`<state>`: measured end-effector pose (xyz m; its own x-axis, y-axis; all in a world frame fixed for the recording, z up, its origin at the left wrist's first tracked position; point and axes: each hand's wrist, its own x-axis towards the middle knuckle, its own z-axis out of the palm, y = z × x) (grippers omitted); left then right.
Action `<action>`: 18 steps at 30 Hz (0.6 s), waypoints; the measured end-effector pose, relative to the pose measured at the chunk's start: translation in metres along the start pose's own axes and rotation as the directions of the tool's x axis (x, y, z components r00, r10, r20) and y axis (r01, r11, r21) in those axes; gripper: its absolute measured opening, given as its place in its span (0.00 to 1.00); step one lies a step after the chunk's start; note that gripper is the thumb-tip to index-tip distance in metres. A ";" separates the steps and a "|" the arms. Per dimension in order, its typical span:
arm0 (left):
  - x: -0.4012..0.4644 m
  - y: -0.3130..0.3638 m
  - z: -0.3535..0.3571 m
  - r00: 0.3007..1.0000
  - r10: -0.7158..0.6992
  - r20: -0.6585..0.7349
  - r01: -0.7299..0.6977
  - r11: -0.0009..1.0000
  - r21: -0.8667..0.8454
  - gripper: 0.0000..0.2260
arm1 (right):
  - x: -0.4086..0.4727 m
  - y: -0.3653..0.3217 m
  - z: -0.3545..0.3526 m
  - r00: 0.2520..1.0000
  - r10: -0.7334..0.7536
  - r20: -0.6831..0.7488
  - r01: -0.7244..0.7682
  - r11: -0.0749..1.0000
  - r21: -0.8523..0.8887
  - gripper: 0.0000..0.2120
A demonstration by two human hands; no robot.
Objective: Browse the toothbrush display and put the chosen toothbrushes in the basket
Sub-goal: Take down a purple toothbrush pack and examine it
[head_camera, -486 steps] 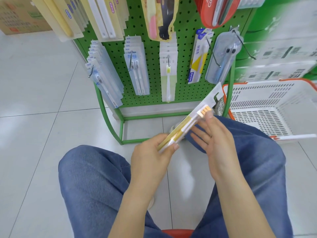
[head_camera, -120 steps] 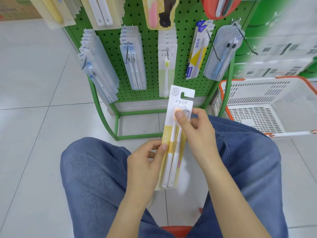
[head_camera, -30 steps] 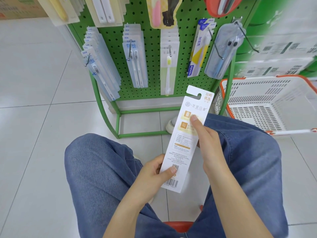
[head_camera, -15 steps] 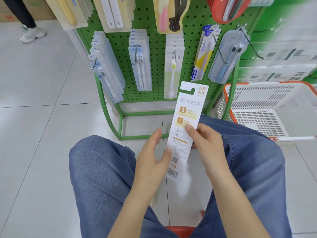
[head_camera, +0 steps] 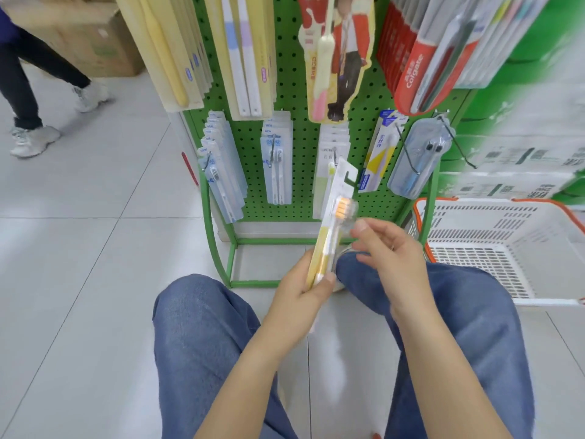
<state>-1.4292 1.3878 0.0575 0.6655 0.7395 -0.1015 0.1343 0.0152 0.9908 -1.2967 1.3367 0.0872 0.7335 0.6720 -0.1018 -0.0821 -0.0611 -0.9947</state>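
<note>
To the left of the green pegboard display, across the tiled floor, another person's legs and pale shoes pass beside a cardboard box. Packs of toothbrushes hang in rows on the display's hooks.

In front of the display's lower edge, the left hand grips the bottom of the yellow toothbrush pack, thumb curled over its front and fingers behind. The pack stands nearly upright, tilted slightly right, with the orange bristles showing near the top. The right hand sits just right of the pack with loosely curled fingers, its thumb tip at the clear blister by the brush head; whether it actually pinches the pack I cannot tell.

Right of the display stands the white basket with an orange rim, with nothing visible inside.

The step in hand looks like inspection before the drop. To do it well, I would settle the right hand's grip near the head, release the left, and carry the pack sideways over the rim, clear of the display's green frame, before letting go low inside.
</note>
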 end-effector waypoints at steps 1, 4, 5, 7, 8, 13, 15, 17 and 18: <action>0.001 0.005 -0.004 1.000 -0.019 0.010 0.019 0.999 -0.050 0.12 | 0.004 -0.008 0.001 1.000 0.006 0.014 -0.007 1.000 0.023 0.04; 0.005 0.024 -0.013 0.997 -0.043 0.062 0.052 0.987 -0.151 0.15 | 0.013 -0.035 0.010 0.993 0.030 0.117 -0.043 0.993 0.107 0.10; 0.007 0.031 -0.016 0.997 -0.041 0.072 0.052 0.985 -0.162 0.15 | 0.016 -0.044 0.014 0.989 0.028 0.145 -0.047 0.991 0.128 0.11; 0.010 0.045 -0.026 0.996 -0.037 0.076 0.047 0.990 -0.132 0.13 | 0.020 -0.058 0.022 0.980 0.004 0.198 -0.036 0.986 0.160 0.13; 0.013 0.054 -0.033 0.996 -0.022 0.081 0.029 0.995 -0.097 0.11 | 0.023 -0.066 0.026 0.974 -0.022 0.224 -0.017 0.985 0.174 0.13; 0.028 0.119 -0.080 0.987 0.156 -0.039 -0.158 0.986 -0.058 0.17 | 0.034 -0.101 0.053 0.926 -0.200 0.320 0.153 0.974 0.167 0.14; 0.040 0.150 -0.101 0.948 0.261 -0.183 -0.265 0.964 0.006 0.12 | 0.041 -0.116 0.067 0.899 -0.254 0.356 0.220 0.966 0.135 0.12; 0.053 0.174 -0.121 0.891 0.356 -0.281 -0.342 0.934 0.098 0.09 | 0.048 -0.127 0.082 0.878 -0.284 0.386 0.256 0.959 0.121 0.11; 0.058 0.185 -0.130 0.864 0.397 -0.310 -0.371 0.918 0.139 0.08 | 0.051 -0.131 0.090 0.867 -0.295 0.402 0.273 0.955 0.113 0.11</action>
<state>-1.4608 1.5210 0.2468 0.4011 0.8535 0.3328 -0.0220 -0.3542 0.9349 -1.3090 1.4451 0.2132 0.3891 0.8970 0.2096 0.0455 0.2086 -0.9769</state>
